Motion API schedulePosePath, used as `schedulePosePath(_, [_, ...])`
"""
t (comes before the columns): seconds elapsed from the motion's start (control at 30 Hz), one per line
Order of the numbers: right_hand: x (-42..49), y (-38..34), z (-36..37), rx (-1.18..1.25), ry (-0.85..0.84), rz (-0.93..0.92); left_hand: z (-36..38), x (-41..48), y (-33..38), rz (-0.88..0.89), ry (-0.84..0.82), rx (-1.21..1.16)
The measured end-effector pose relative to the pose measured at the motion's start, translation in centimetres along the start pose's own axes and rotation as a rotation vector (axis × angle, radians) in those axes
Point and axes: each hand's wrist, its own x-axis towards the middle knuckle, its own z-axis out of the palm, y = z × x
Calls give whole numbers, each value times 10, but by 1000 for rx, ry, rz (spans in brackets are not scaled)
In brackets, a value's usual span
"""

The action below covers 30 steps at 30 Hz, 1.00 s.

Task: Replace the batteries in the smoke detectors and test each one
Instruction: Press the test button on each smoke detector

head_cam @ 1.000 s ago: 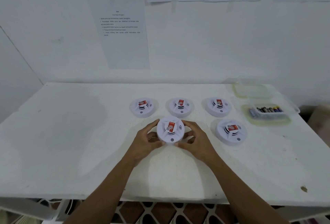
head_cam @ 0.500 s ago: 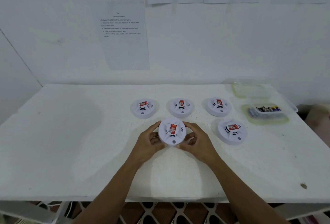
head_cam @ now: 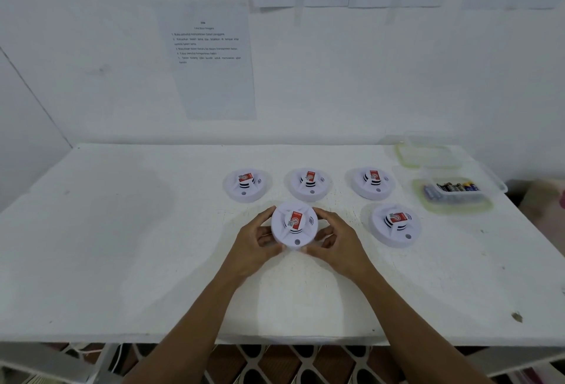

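Over white table (head_cam: 122,261), clasps near-left smoke detector (head_cam: 294,224) in left hand (head_cam: 253,246) and right hand (head_cam: 339,243), newly tilted up; battery swap beginning.

Five smoke detectors: one at the centre (head_cam: 294,226), three in a row at 12 o'clock (head_cam: 246,184) (head_cam: 308,184) (head_cam: 371,183), one at 3 o'clock (head_cam: 394,224). Two hands, left (head_cam: 253,243) and right (head_cam: 339,243). Two clear plastic containers (head_cam: 428,154) (head_cam: 452,204) at 2 o'clock; the batteries (head_cam: 455,187) in the nearer one are too small to count. At least three printed sheets (head_cam: 211,59) on the wall.
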Motion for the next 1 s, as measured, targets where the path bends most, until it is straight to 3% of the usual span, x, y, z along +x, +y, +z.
schedulePosePath(1.0, [1, 4, 1, -15, 5, -16, 1, -1, 1, 14, 6, 11])
